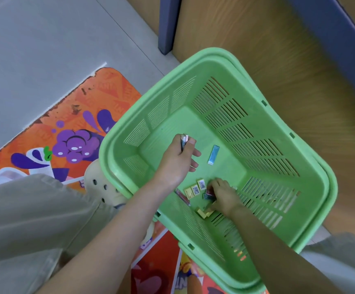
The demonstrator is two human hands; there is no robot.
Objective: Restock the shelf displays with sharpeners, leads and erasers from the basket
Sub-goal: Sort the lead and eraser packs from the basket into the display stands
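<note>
Head view, centre of frame: green basket, with a wooden panel behind it at upper right. Left hand inside the basket, thumb and fingers gripping a few slim cases. Just right of that hand, loose on the basket floor, a blue case. Lower centre: right hand, fingers curled down onto small dark packets; gripping or only touching, cannot tell. Just left of that hand, three yellow boxes in a row, with a red-striped case beside them. Orange mat at left.
</note>
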